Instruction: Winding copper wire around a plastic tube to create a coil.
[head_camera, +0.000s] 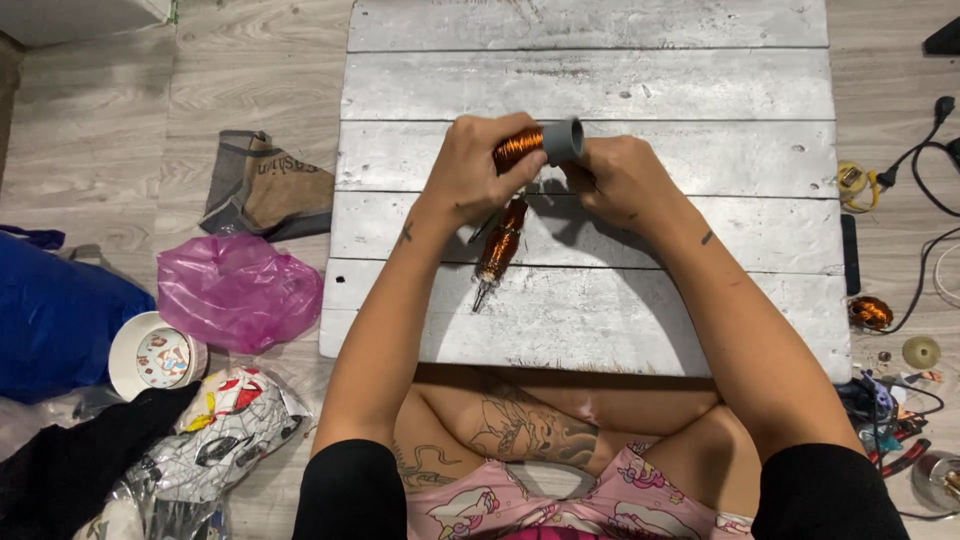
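A pale wood-plank floor (120, 110) is seen under even light. A silver-painted plank board (600, 70) is laid beneath the hands. Left of them, a pink plastic bag (238, 290) and folded cloth (268, 185) are scattered; right, black cables (925, 170).

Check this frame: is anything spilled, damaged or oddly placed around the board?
Nothing looks spilled or broken. The left hand holds a copper coil on a grey tube, steadied by the right hand. A second coil lies on the board.
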